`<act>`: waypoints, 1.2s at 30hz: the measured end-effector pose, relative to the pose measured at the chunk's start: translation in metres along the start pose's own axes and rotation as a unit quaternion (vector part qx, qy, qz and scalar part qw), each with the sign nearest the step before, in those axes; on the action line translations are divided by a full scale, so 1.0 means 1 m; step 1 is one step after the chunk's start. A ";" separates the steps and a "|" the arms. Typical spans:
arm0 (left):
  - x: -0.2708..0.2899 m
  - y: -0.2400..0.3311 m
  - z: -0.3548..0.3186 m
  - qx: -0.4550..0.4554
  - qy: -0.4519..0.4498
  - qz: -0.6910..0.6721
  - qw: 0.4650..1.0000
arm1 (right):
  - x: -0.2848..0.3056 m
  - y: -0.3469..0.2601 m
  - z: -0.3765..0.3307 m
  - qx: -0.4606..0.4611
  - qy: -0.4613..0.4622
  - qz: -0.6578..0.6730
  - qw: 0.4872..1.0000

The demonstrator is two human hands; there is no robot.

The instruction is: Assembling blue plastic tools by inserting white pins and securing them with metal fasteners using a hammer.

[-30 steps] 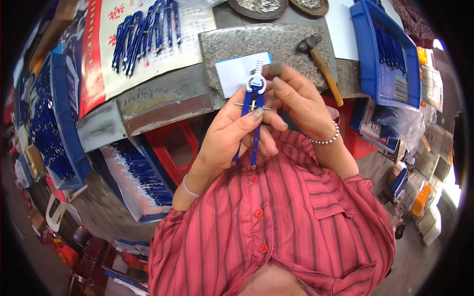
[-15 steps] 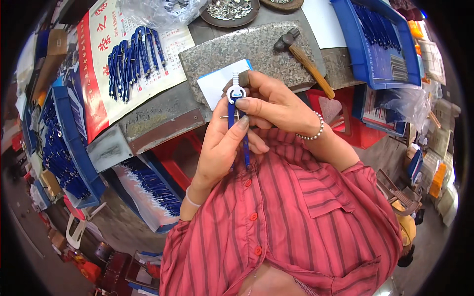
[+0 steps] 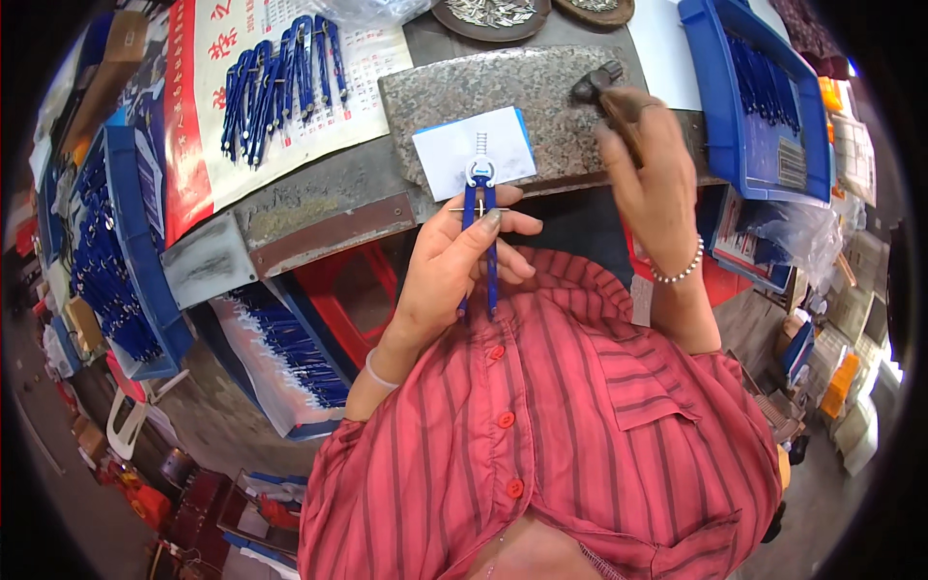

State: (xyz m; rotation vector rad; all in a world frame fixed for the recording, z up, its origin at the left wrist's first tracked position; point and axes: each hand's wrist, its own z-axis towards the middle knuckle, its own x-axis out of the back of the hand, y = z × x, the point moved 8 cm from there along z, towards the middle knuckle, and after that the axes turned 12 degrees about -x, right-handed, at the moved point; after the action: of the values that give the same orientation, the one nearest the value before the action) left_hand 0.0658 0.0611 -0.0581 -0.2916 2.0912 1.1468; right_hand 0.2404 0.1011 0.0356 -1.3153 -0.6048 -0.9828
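My left hand (image 3: 454, 266) holds a blue drawing compass (image 3: 480, 227) upright, its silver top over a white card (image 3: 474, 150) on a grey stone slab (image 3: 483, 97). My right hand (image 3: 650, 169) is closed on the wooden handle of a small hammer (image 3: 604, 92), whose dark head lies on the slab's right end. A bead bracelet circles my right wrist. My red striped shirt fills the lower view.
A pile of blue compasses (image 3: 275, 82) lies on a red-and-white calendar sheet at the upper left. Blue trays (image 3: 759, 97) of compasses stand at the right and far left (image 3: 116, 261). Two round dishes of metal parts (image 3: 493, 14) sit at the back. A red stool (image 3: 353, 290) stands under the bench.
My right hand has left the compass and moved up right to take the hammer's handle. My left hand still holds the compass, now alone.
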 end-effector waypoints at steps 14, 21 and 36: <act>0.026 -0.018 0.003 0.028 0.031 -0.038 0.998 | -0.012 0.031 -0.008 -0.080 -0.079 -0.095 0.989; 0.026 -0.020 0.004 0.035 0.013 -0.062 0.997 | -0.022 -0.036 -0.044 -0.003 -0.199 0.137 0.970; 0.029 -0.019 0.002 0.032 0.012 -0.056 0.998 | -0.013 -0.046 -0.059 -0.023 -0.205 0.118 0.971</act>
State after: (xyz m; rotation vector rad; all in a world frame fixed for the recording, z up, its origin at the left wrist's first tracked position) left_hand 0.0556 0.0560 -0.0914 -0.3899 2.0998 1.0130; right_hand 0.1854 0.0491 0.0372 -1.6063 -0.7199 -0.5326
